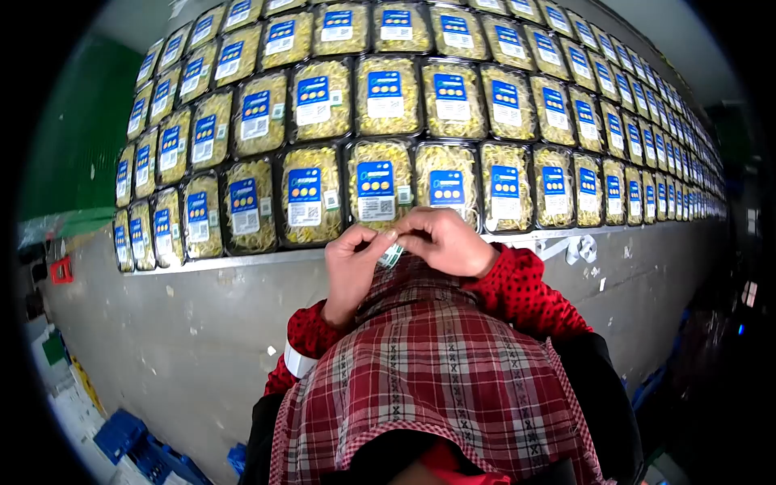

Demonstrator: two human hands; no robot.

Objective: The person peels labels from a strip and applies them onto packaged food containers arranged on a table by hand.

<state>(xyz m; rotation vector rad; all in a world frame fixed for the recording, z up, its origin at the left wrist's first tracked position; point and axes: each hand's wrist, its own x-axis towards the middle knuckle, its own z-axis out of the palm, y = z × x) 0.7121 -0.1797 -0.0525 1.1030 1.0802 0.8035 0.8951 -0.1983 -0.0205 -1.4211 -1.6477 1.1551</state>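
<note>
My left hand (349, 271) and my right hand (449, 241) meet at the near edge of the table. Thumbs and fingers of both are pinched together at a small green-and-white sticker (391, 256), partly hidden by the fingers. Just beyond them lies a black tray of bean sprouts (364, 155) with a blue-and-white label (375, 190) and a small sticker (404, 195) beside it. To its right, another sprout tray (447, 155) carries a blue-and-white label but shows no small sticker. A white band (299, 360) circles my left sleeve.
Several rows of packed sprout trays (315, 101) cover the table, its metal edge (202, 265) running across in front of me. Scraps of white paper (580, 249) lie on the grey floor (210, 339). Blue crates (121, 436) stand at lower left, a red object (61, 270) at left.
</note>
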